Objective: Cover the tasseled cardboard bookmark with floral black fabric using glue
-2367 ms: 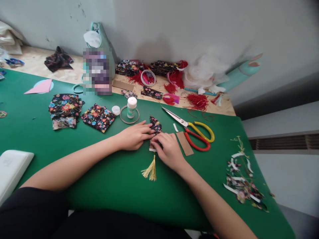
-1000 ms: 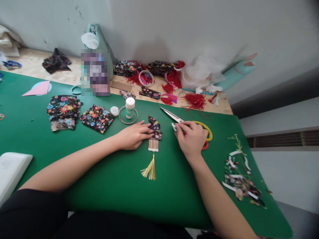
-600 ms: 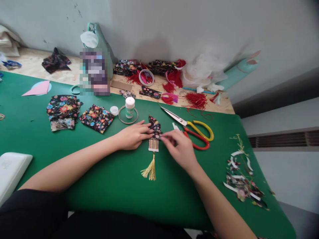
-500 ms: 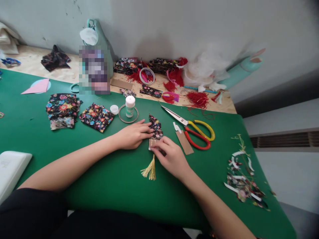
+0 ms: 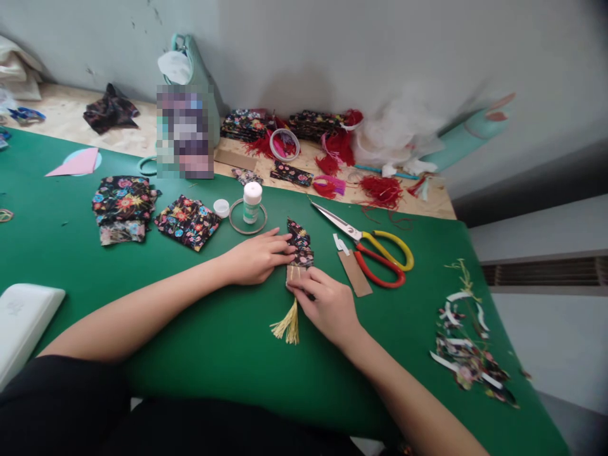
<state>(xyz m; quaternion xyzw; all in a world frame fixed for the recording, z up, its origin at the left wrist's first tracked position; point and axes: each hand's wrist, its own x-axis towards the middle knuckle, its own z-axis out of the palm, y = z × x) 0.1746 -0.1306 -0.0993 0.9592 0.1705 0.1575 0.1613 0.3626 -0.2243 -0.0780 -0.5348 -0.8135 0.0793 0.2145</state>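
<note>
Bookmark (image 5: pixel 300 246) flat on green desk (image 5: pixel 213 335); my left hand (image 5: pixel 256 258) presses its floral top, fingers flat; right hand (image 5: pixel 325 305) pinches card end above tassel (image 5: pixel 287 324).

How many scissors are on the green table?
1. The scissors, with one yellow handle and one red handle, lie on the green mat just right of the right hand, beside a brown card strip. More could be hidden in the clutter by the wall.
</note>
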